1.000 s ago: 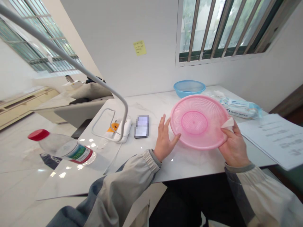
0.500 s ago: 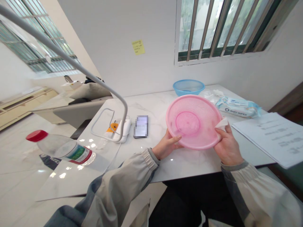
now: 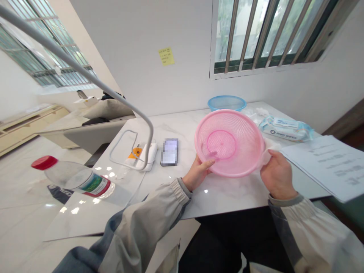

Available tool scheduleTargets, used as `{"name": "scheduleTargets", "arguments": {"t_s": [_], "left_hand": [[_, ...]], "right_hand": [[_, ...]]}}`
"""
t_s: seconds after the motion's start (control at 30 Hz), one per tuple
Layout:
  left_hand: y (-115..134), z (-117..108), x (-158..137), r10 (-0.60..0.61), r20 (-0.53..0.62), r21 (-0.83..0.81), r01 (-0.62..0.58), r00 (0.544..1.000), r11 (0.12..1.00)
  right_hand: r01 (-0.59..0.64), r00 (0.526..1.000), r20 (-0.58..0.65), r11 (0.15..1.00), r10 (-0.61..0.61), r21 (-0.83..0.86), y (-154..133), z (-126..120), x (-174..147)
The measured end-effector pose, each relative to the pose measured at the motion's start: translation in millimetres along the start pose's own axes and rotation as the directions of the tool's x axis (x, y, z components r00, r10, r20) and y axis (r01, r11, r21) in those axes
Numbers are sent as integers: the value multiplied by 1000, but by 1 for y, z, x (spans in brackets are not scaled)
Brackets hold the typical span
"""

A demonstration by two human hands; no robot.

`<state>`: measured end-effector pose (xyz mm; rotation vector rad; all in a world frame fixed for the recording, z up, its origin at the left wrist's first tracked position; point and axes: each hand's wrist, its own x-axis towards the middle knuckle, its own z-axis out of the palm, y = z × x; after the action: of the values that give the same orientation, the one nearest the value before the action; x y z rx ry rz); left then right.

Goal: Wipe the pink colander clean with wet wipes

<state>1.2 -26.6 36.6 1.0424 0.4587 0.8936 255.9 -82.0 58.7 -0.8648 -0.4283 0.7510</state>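
Observation:
A pink mesh basket (image 3: pixel 222 145) is held tilted above the table, its inside facing me. My left hand (image 3: pixel 196 172) grips its lower left rim, thumb over the inside and the other fingers behind. At the right rim, my right hand (image 3: pixel 277 175) is closed on a white wet wipe (image 3: pixel 269 146), which lies against the basket's outer side. Part of the wipe is hidden behind the hand and the rim. Behind the pink basket stands a blue basket (image 3: pixel 224 102), its lower part covered from view.
A pack of wipes (image 3: pixel 286 129) and paper sheets (image 3: pixel 330 163) lie to the right. Left of the basket are a phone (image 3: pixel 170 152), a white device (image 3: pixel 148 157) under a grey bent tube (image 3: pixel 113 91), and a red-capped bottle (image 3: pixel 79 178) near the table's left edge.
The pink basket has shifted slightly left and up. My right hand has moved right, and the wipe has gone from over the rim to the basket's outer side.

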Motion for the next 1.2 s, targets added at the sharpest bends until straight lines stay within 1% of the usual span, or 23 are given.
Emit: {"name": "scheduleTargets", "arguments": {"t_s": [0.07, 0.17, 0.3, 0.4, 0.47, 0.57, 0.63, 0.83, 0.93, 1.03, 1.2], "left_hand": [[0, -1, 0, 6, -7, -1, -6, 1000, 1000], [0, -2, 1, 4, -28, -15, -4, 1000, 1000], [0, -3, 1, -3, -45, -19, 2, 999, 1000], [-1, -4, 1, 3, -39, -2, -3, 999, 1000], [-1, -5, 2, 7, -26, 9, -7, 1000, 1000], [-2, -5, 1, 8, -12, 3, -8, 1000, 1000], [-1, -4, 1, 8, -10, -3, -8, 1000, 1000], [0, -1, 0, 15, -17, 5, -15, 1000, 1000], [0, -1, 1, 22, -16, 14, -21, 1000, 1000], [0, -2, 1, 11, -18, 4, -11, 1000, 1000], [2, -1, 0, 9, -25, -9, -10, 1000, 1000]], "right_hand": [[-20, 1000, -16, 999, 20, 33, -1, -1, 3], [-39, 997, -71, 999, 40, 22, -3, 0, 2], [-31, 999, -20, 996, 33, 83, -5, 4, -2], [-35, 995, -91, 991, 47, 126, -3, 5, -1], [-6, 994, -111, 998, 14, 69, 0, 3, 0], [35, 998, -57, 996, -39, -82, 1, -2, -2], [24, 999, -30, 990, -28, -137, 0, -5, -4], [-10, 998, -55, 989, 2, -145, 2, -10, -1], [-83, 994, -80, 985, 71, -151, 8, -12, 3], [-130, 986, -120, 979, 112, -158, 15, -16, 6], [-140, 990, -48, 971, 133, -192, 20, -21, 7]]}}
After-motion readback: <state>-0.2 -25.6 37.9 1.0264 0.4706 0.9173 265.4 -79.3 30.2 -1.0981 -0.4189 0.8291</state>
